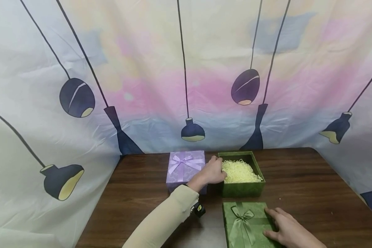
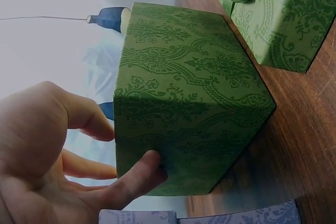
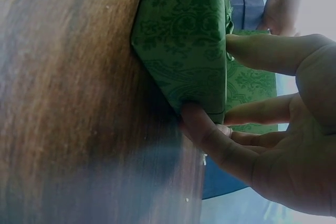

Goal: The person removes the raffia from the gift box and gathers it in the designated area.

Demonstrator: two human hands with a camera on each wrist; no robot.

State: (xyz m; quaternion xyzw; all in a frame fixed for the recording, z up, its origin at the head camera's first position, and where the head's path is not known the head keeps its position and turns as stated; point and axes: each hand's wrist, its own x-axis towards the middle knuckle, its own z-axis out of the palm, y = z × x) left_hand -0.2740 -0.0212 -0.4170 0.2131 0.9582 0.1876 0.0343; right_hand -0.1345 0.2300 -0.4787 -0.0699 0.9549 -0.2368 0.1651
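A green patterned gift box (image 1: 243,190) stands with its top off, filled with pale yellow shredded paper (image 1: 239,171). My left hand (image 1: 214,170) pinches its left wall at the rim; in the left wrist view one finger (image 2: 139,174) lies along the outer face, while others reach behind the edge. Nearer me is the green box lid (image 1: 260,222) with a ribbon bow (image 1: 242,220), bow side up. My right hand (image 1: 286,225) rests at the lid's right side, fingers spread. From the right wrist, a fingertip (image 3: 193,113) touches the lid's side wall near a corner.
A closed purple gift box (image 1: 173,177) with a lilac bow sits left of the green box, under my left wrist. The dark wooden table (image 1: 136,193) backs onto a hanging cloth (image 1: 155,131) printed with lamps. A small black device (image 1: 199,209) is at my left sleeve.
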